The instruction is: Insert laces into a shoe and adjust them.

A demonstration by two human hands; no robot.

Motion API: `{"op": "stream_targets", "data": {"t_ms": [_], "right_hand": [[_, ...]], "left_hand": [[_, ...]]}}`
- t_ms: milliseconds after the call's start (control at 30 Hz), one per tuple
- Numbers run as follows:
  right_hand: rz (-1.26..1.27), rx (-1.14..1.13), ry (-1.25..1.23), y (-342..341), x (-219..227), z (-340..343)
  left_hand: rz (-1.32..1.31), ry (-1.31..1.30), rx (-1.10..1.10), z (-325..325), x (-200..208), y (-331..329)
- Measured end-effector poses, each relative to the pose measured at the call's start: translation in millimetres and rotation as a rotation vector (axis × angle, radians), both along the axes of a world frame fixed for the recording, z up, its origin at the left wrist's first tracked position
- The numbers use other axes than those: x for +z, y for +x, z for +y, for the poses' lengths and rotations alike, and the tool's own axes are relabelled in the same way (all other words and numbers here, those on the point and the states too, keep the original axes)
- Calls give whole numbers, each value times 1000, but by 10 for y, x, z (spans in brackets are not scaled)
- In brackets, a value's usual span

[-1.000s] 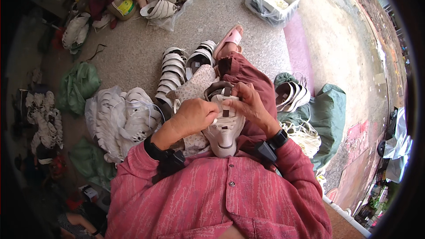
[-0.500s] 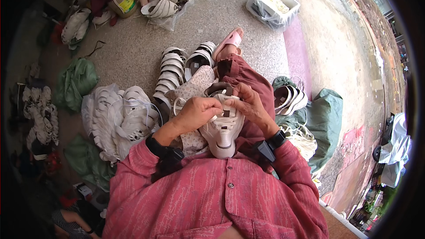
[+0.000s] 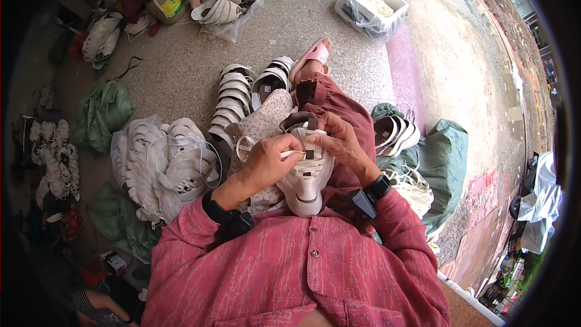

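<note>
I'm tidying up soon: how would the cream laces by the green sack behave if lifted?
The laces would probably droop, since the loose strands already curve. They look thin, so the bundle is likely light for its size. Crossing strands suggest some may snag or trail.

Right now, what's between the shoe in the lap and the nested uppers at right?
Head view: the right hand gripping the shoe, then the maroon trouser leg; nested uppers lie beyond.
</note>
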State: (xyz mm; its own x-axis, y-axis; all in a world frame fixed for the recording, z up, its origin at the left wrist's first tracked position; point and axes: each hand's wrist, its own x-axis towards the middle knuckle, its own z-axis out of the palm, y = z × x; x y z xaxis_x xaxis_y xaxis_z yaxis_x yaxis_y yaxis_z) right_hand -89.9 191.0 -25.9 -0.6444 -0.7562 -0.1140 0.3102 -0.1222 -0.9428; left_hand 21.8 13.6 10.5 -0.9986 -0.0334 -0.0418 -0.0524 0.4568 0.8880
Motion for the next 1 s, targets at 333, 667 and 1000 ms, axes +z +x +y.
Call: {"op": "stream_targets", "data": {"t_ms": [333,667,1000], "right_hand": [[15,20,22,-29,-152,0],[-17,26,-39,-39,-191,17],[-55,44,-32,-42,-110,39]], "left_hand": [[30,-1,95,98,-79,7],[82,5,-3,39,-132,28],[88,-16,-53,-8,30,27]]}}
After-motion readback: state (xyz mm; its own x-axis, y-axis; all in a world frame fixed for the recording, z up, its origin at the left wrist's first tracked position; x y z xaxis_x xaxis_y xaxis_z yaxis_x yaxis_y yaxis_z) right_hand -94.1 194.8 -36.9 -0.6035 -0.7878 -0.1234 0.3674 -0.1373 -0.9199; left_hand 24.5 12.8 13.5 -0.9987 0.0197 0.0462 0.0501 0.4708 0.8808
